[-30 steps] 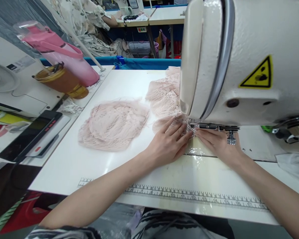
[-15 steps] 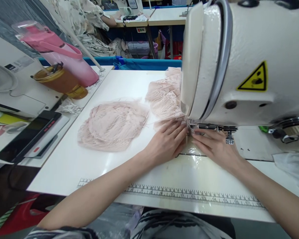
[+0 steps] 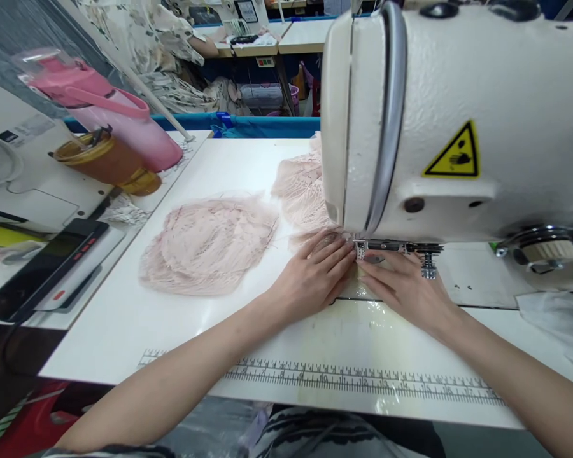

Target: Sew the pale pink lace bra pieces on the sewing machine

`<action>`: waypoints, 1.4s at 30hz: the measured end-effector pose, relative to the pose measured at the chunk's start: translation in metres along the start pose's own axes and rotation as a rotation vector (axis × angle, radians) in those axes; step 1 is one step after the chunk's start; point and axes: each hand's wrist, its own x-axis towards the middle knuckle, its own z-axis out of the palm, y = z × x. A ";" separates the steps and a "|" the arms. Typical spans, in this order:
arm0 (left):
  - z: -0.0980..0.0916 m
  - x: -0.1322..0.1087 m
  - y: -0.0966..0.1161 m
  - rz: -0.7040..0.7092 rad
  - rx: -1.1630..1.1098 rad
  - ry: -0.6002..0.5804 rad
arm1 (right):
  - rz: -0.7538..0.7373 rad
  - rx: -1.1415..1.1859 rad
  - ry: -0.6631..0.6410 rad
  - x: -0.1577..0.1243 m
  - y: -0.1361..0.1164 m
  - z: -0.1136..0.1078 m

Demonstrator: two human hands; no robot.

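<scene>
My left hand (image 3: pixel 310 275) lies flat with its fingers stretched toward the needle area, pressing on the near edge of a sheer pale pink lace piece (image 3: pixel 302 194). That lace spreads back behind the sewing machine (image 3: pixel 420 102), whose head hides part of it. Right of the presser foot (image 3: pixel 360 249), my right hand (image 3: pixel 410 289) rests on the machine bed, fingers extended and partly covered by the machine's metal parts. Any fabric under the right fingers is hard to make out. A stack of similar pink lace (image 3: pixel 210 245) sits on the table to the left.
A printed ruler (image 3: pixel 325 375) runs along the table's front edge. At left are a pink bottle (image 3: pixel 119 121), an amber cup (image 3: pixel 107 159) and a black control panel (image 3: pixel 42 273). Clear plastic (image 3: pixel 554 321) lies at right. Another person's sleeve (image 3: pixel 172 32) shows at the back.
The view has shifted slightly, so the machine sits further left in the picture. Both hands stay beside the presser foot, nearly unmoved relative to it.
</scene>
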 end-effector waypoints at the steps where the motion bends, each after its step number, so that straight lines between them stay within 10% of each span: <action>1: 0.000 0.000 0.000 -0.003 0.000 -0.009 | -0.001 -0.013 -0.002 0.000 0.000 0.000; 17: 0.002 0.002 0.001 -0.026 0.002 -0.028 | -0.005 -0.254 0.074 0.002 -0.003 0.004; 33: 0.002 0.002 -0.001 -0.079 -0.022 -0.071 | 0.217 0.006 0.068 0.011 0.018 0.002; 42: -0.017 -0.002 0.004 -0.145 0.115 -0.036 | 0.054 -0.099 0.201 0.008 0.029 0.000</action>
